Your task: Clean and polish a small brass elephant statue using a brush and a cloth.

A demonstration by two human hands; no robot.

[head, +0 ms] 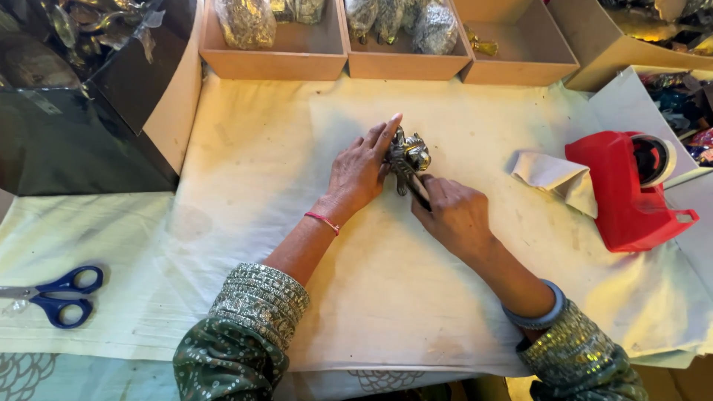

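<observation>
- Centrally, a small metal figurine [408, 160], silver and gold in tone, lay on the cream cloth [297, 186] that covered the surface.
- The left hand [360, 172] rested flat against the figurine's left side, fingers [386, 134] stretched out and close together, the forefinger pointing up past the figurine's top; they pressed on it rather than wrapped around it.
- The right hand [454, 215] sat just below and to the right of the figurine, its fingers curled in and touching the lower end; whether they pinched it could not be told.
- A red thread [322, 221] circled the left wrist and a grey bangle [538, 315] the right; both sleeves were green with sequins.
- A red tape dispenser [627, 189] stood well to the right, with a piece of white paper [553, 177] just beside it.
- Blue-handled scissors [56, 293] lay far to the left on a pale green cloth.
- Along the far edge stood open cardboard boxes [297, 63], some holding wrapped shiny bundles [246, 21].
- A dark glossy box [74, 141] stood at the far left.
</observation>
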